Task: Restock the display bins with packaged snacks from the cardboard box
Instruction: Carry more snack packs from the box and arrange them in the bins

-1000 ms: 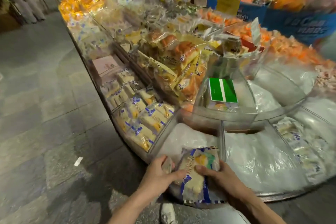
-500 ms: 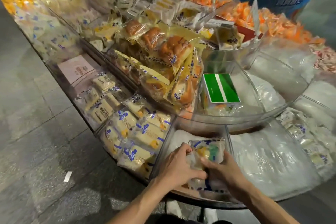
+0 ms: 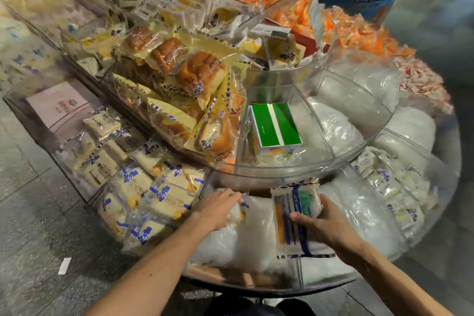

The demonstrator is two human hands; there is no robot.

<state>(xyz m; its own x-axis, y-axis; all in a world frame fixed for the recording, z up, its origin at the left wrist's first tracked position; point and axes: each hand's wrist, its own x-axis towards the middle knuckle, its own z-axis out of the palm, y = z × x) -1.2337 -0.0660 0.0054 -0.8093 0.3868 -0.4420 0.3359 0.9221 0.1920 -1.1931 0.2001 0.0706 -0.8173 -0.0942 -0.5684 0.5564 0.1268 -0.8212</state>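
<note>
Two bare hands reach into one clear display bin lined with white plastic, at the near edge of a curved snack stand; the right hand pinches a snack packet by its right edge, thumb on top, long axis pointing away from the person, close to the bin's right divider; the left hand lies over a second packet by the left wall, its grip unclear; the right hand looks readier to release.
</note>
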